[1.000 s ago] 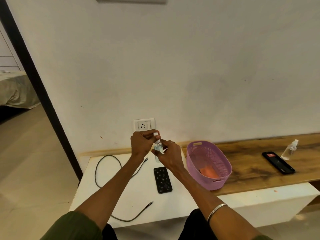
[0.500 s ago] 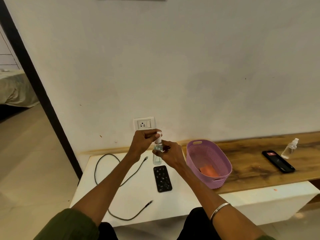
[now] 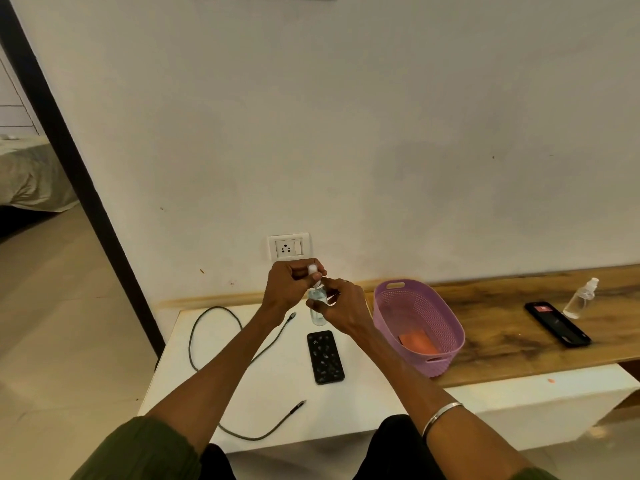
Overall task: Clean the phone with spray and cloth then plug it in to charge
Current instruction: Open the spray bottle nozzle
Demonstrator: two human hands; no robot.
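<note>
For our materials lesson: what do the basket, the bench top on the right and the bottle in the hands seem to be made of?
Basket: probably moulded plastic, matt lilac, with a regular perforated weave pattern and cut-out handles.
Bench top: wood or wood-look laminate, brown with dark grain streaks and a slight sheen.
Bottle: clear plastic or glass, since the surface behind shows through it; its white cap looks like plastic.

The phone (image 3: 325,357) lies on the table (image 3: 277,403), cable (image 3: 214,341) to its left, basket (image 3: 417,323) to its right; wall socket (image 3: 288,247) behind, cloth (image 3: 417,342) in the basket
</note>
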